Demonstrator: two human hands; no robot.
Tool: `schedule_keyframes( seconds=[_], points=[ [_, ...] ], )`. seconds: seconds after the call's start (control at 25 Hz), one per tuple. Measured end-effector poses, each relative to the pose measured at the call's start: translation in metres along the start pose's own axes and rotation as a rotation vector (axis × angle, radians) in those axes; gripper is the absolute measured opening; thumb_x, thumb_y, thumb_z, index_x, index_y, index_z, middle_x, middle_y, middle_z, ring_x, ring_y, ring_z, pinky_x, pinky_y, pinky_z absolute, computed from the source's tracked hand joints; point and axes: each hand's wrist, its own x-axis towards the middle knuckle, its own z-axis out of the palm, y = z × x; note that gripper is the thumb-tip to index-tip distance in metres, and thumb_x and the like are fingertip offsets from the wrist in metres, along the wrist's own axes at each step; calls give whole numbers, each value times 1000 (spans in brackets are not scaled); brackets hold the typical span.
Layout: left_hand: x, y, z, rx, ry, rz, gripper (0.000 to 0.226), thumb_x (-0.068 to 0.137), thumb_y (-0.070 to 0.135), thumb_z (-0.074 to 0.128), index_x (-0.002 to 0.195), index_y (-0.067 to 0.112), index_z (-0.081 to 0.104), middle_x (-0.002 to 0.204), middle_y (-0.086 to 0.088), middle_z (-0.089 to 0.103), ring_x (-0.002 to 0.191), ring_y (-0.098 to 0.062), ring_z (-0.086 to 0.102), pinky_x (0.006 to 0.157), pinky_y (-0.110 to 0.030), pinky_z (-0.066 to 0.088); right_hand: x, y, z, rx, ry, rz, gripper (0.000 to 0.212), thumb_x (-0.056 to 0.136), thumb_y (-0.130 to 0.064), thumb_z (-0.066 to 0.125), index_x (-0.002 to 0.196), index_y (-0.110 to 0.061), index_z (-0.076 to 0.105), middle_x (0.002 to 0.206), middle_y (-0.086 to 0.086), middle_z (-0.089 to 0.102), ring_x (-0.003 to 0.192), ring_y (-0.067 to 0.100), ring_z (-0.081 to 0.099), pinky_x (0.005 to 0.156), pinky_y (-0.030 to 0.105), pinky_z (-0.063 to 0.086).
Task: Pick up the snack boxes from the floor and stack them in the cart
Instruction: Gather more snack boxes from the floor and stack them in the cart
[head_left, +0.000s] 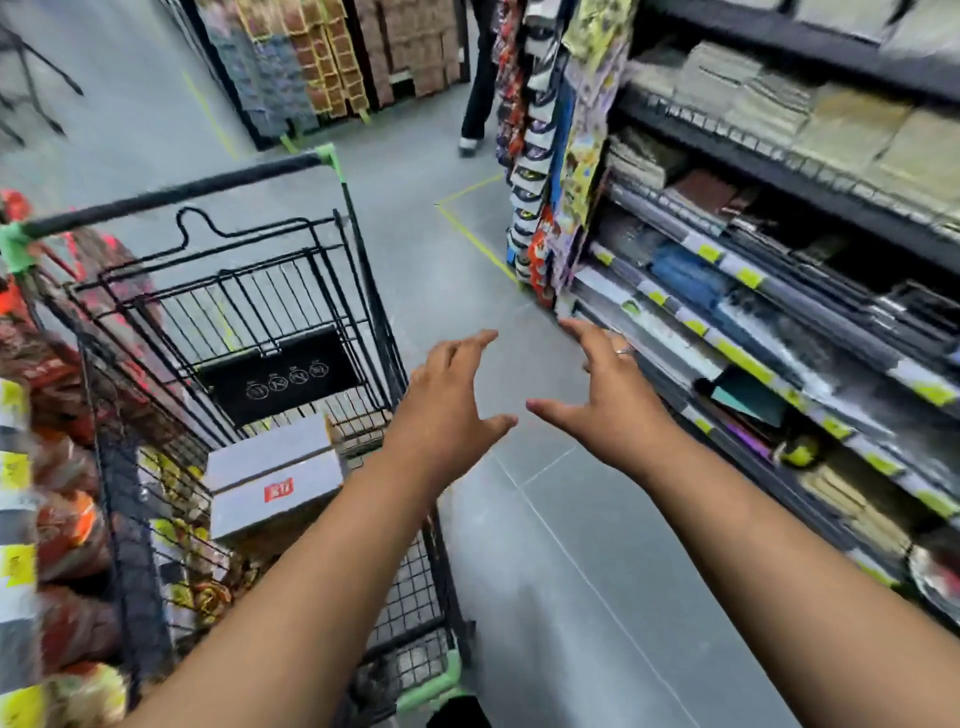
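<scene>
I see both of my arms stretched forward, bare to the elbow, over a grey tiled floor (524, 545) in a shop aisle. My left hand (447, 400) is released, fingers spread and slightly bent, grasping nothing. My right hand (608, 395) is the same, spread wide and empty, with a ring (625, 351) on one finger. The two hands hang near each other, thumbs pointing inward, not touching.

To the left stands a black wire cart (363, 270) with green corner pieces and a dark handle bar (171, 195). My left forearm passes over the cart's right side. One snack box (270, 467), pale grey with a small red label, lies inside the cart, resting tilted on top of colourful packets. A black flap (280, 379) with small round symbols hangs at the handle end of the cart.

Further left, blurred red and orange snack bags (57, 467) fill a rack. On the right, dark shelves (779, 171) hold flat stacks of what look like notebooks and paper, with yellow price tags along the edges. Bright packets (535, 156) hang on the shelf end. A yellow line (470, 234) marks the floor, and a person's leg (475, 104) shows far down the aisle.
</scene>
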Motion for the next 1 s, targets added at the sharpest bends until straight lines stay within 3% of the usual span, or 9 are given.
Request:
schedule_keyframes(
  seconds=[0.2, 0.4, 0.52, 1.0],
  points=[
    [-6, 115, 42, 9, -34, 133, 89, 76, 42, 77, 148, 38, 24, 142, -2, 37, 127, -28, 44, 107, -42, 38, -62, 55, -106, -20, 117, 64, 85, 77, -37, 79, 145, -35, 28, 146, -1, 30, 130, 16, 38, 95, 20, 30],
    [-4, 227, 74, -41, -96, 310, 89, 75, 37, 79, 147, 38, 26, 142, 0, 37, 129, -25, 42, 106, -40, 39, -120, 103, -198, 0, 287, 172, 83, 75, -37, 80, 143, -38, 31, 143, -1, 33, 127, 17, 43, 94, 25, 35],
    [3, 280, 90, -48, -134, 433, 90, 74, 36, 80, 147, 38, 27, 140, 1, 38, 130, -23, 41, 107, -36, 36, -145, 125, -237, 29, 389, 228, 84, 75, -36, 80, 142, -38, 31, 141, -2, 33, 127, 17, 44, 103, 31, 38],
    [37, 512, 200, -64, -470, 1015, 94, 76, 41, 79, 149, 38, 20, 143, 0, 36, 132, -24, 39, 110, -39, 34, -252, 219, -379, -23, 893, 614, 87, 76, -34, 79, 146, -34, 28, 143, 1, 30, 127, 17, 41, 104, 30, 35]
  ],
)
